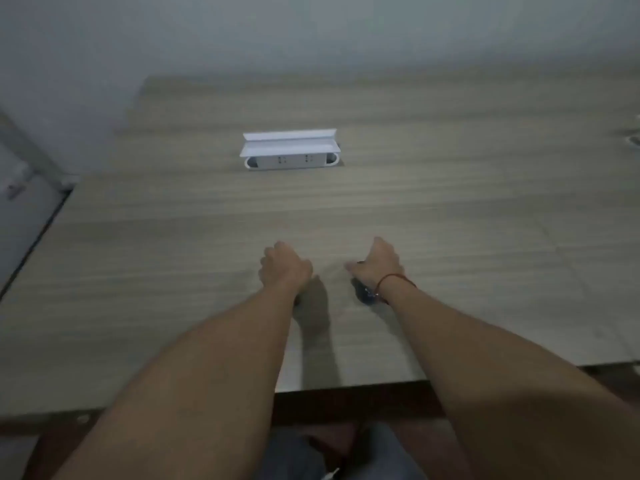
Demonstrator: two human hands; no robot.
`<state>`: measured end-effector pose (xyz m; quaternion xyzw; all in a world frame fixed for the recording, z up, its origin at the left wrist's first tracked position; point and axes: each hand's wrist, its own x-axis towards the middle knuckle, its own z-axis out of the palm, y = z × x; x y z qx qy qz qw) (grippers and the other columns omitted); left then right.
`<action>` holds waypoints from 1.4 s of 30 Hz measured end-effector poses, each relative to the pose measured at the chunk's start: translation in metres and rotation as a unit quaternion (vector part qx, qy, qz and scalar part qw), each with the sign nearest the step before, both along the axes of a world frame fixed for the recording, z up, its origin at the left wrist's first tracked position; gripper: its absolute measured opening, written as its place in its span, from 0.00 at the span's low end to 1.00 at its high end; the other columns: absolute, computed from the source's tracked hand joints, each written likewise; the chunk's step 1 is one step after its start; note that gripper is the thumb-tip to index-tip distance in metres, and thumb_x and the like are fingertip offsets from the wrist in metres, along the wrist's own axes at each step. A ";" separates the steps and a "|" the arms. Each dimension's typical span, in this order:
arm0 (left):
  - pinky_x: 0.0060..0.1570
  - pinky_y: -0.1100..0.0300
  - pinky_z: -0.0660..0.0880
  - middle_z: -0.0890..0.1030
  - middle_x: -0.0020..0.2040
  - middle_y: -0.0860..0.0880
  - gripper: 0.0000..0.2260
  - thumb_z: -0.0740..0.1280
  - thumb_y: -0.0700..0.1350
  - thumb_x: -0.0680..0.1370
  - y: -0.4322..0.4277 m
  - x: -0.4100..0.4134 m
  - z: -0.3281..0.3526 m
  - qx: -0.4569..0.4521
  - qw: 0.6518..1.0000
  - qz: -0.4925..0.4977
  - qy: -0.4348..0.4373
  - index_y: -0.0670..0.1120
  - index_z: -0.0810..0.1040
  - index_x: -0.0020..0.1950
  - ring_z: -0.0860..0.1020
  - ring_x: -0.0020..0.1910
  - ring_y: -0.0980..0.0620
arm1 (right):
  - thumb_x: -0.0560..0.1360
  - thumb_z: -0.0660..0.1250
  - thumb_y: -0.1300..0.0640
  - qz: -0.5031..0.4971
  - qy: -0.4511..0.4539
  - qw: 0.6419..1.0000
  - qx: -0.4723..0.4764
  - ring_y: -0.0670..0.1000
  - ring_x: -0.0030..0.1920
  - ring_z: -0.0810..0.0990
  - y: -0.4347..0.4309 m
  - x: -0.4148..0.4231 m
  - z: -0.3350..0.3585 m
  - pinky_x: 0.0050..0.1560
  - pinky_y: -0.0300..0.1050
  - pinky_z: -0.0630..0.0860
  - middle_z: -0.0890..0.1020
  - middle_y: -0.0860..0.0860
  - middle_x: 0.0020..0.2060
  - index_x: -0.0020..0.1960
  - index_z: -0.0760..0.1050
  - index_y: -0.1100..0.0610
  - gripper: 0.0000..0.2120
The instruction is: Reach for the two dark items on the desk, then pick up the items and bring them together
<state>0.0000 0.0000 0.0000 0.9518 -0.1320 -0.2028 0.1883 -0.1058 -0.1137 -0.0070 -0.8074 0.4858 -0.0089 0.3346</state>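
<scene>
Pale grey wall (311, 32) fills the top of the frame, and below it a wide wooden table (450, 188) with a streaky light grain runs nearly edge to edge. Light is dim and the view is soft, so fine detail is lost.

Both bare forearms reach in from the bottom of the frame and meet near the middle. The left hand (284, 265), just left of centre, is seen from the back with its fingers curled under; whether anything lies inside it, I cannot tell. The right hand (375, 263), just right of centre, also shows its back, thumb pointing toward the left hand, with a thin red string (393, 278) round the wrist. Under that wrist a small dark object (365, 294) lies against the table, partly covered by the hand; whether the fingers actually grip it is hidden. The two hands sit near each other but apart, each casting a shadow on the wood.

Well beyond them, in the upper middle of the frame, a white socket box (290, 154) is set into the tabletop with its lid flipped up. At the left edge a grey floor (24, 216) shows beside the table.
</scene>
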 end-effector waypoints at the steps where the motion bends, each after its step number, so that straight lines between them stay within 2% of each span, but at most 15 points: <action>1: 0.61 0.50 0.71 0.71 0.66 0.41 0.25 0.68 0.52 0.75 0.002 -0.004 -0.005 0.006 1.000 0.021 0.000 0.41 0.68 0.67 0.71 0.66 0.40 | 0.67 0.73 0.42 -0.012 0.016 1.000 0.007 0.61 0.69 0.69 0.003 -0.004 -0.007 0.67 0.54 0.70 0.69 0.59 0.70 0.73 0.61 0.59 0.43; 3: 0.62 0.50 0.70 0.70 0.66 0.41 0.28 0.70 0.54 0.73 0.010 -0.012 -0.021 -0.003 0.998 0.060 -0.004 0.41 0.67 0.67 0.70 0.67 0.41 | 0.65 0.75 0.40 -0.037 0.023 0.999 0.018 0.60 0.74 0.62 0.010 -0.013 -0.022 0.71 0.54 0.64 0.61 0.59 0.75 0.77 0.51 0.60 0.53; 5: 0.62 0.49 0.69 0.70 0.66 0.41 0.32 0.72 0.56 0.72 0.017 -0.020 -0.040 -0.011 0.997 0.072 0.000 0.40 0.66 0.67 0.69 0.67 0.41 | 0.63 0.77 0.40 -0.056 0.012 0.998 0.024 0.60 0.75 0.61 0.018 -0.024 -0.041 0.72 0.54 0.62 0.61 0.59 0.75 0.78 0.48 0.61 0.57; 10: 0.60 0.48 0.71 0.70 0.66 0.41 0.32 0.71 0.57 0.73 0.021 -0.025 -0.070 -0.038 0.997 0.043 -0.056 0.39 0.66 0.68 0.69 0.67 0.40 | 0.67 0.76 0.48 -0.078 -0.062 0.993 -0.068 0.58 0.70 0.68 0.024 -0.031 -0.079 0.70 0.52 0.65 0.70 0.58 0.70 0.76 0.55 0.60 0.46; 12: 0.60 0.48 0.71 0.71 0.65 0.40 0.30 0.71 0.56 0.74 0.021 -0.027 -0.079 -0.067 0.995 0.035 -0.070 0.39 0.68 0.67 0.70 0.66 0.40 | 0.69 0.74 0.49 -0.068 -0.086 0.990 -0.087 0.57 0.70 0.68 0.026 -0.031 -0.087 0.70 0.52 0.64 0.70 0.57 0.70 0.76 0.55 0.59 0.44; 16: 0.60 0.50 0.70 0.75 0.60 0.41 0.25 0.71 0.55 0.73 0.015 -0.026 -0.098 -0.148 0.982 0.014 -0.120 0.40 0.74 0.62 0.72 0.62 0.42 | 0.69 0.72 0.49 -0.011 -0.152 0.983 -0.099 0.57 0.70 0.68 0.031 -0.021 -0.099 0.72 0.53 0.63 0.71 0.56 0.70 0.77 0.55 0.59 0.43; 22: 0.60 0.52 0.68 0.77 0.57 0.42 0.21 0.71 0.55 0.73 0.012 -0.025 -0.129 -0.221 0.946 -0.002 -0.236 0.41 0.76 0.58 0.72 0.60 0.42 | 0.71 0.67 0.44 0.036 -0.167 0.966 -0.195 0.56 0.69 0.68 0.035 -0.004 -0.118 0.73 0.52 0.58 0.73 0.55 0.68 0.77 0.55 0.60 0.41; 28: 0.63 0.51 0.66 0.75 0.63 0.41 0.24 0.68 0.55 0.74 0.020 -0.033 -0.134 -0.203 0.935 -0.001 -0.289 0.41 0.73 0.63 0.70 0.64 0.40 | 0.72 0.68 0.44 0.068 -0.232 0.947 -0.210 0.59 0.66 0.72 0.032 -0.013 -0.131 0.66 0.52 0.68 0.74 0.58 0.66 0.76 0.51 0.62 0.43; 31: 0.62 0.50 0.68 0.75 0.62 0.40 0.23 0.65 0.58 0.76 0.029 -0.045 -0.133 -0.154 0.943 0.026 -0.295 0.40 0.75 0.60 0.71 0.64 0.40 | 0.72 0.70 0.44 0.069 -0.224 0.956 -0.176 0.59 0.65 0.73 0.035 -0.028 -0.130 0.64 0.52 0.70 0.74 0.58 0.65 0.76 0.52 0.61 0.43; 36: 0.61 0.49 0.69 0.75 0.61 0.40 0.17 0.65 0.52 0.78 0.031 -0.049 -0.131 -0.190 0.940 0.030 -0.280 0.40 0.76 0.59 0.72 0.63 0.40 | 0.70 0.71 0.45 0.068 -0.245 0.952 -0.168 0.59 0.63 0.75 0.037 -0.039 -0.127 0.63 0.53 0.73 0.75 0.58 0.64 0.76 0.52 0.60 0.44; 40: 0.60 0.51 0.69 0.76 0.61 0.39 0.14 0.65 0.44 0.79 0.031 -0.043 -0.132 -0.291 0.924 0.036 -0.246 0.39 0.73 0.62 0.73 0.62 0.40 | 0.70 0.71 0.44 0.074 -0.227 0.955 -0.173 0.59 0.62 0.76 0.035 -0.036 -0.127 0.63 0.52 0.72 0.77 0.56 0.63 0.77 0.50 0.58 0.46; 42: 0.62 0.51 0.71 0.77 0.60 0.39 0.14 0.66 0.42 0.78 0.030 -0.039 -0.131 -0.377 0.898 0.040 -0.222 0.38 0.74 0.61 0.75 0.61 0.41 | 0.69 0.71 0.43 0.081 -0.229 0.954 -0.174 0.58 0.62 0.76 0.031 -0.031 -0.128 0.64 0.53 0.72 0.78 0.55 0.63 0.77 0.50 0.57 0.47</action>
